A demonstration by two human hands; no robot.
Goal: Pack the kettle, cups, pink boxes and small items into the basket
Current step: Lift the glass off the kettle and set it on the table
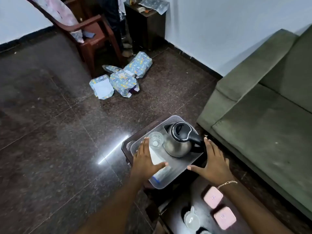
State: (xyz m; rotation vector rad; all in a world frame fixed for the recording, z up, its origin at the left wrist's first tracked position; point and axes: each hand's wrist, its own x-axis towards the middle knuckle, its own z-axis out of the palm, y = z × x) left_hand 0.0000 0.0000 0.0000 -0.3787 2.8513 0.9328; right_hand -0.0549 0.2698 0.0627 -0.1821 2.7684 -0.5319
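Observation:
A clear plastic basket (179, 179) sits on a small dark stool. Inside it stand a steel kettle (179, 142) with a black lid and handle, a clear glass cup (156, 141), and a white packet (157, 157) lying flat. My left hand (145, 159) is spread over the basket's left side, fingers apart, touching the rim and packet. My right hand (212, 161) is spread at the basket's right edge, holding nothing. Two pink boxes (213, 197) (224, 217) and another glass cup (192, 220) lie on a dark table at the bottom right.
A green sofa (263, 102) fills the right side. Several parcels in blue patterned wrap (121, 78) lie on the dark granite floor near a brown chair (94, 36). A dark cabinet (145, 26) stands against the far wall.

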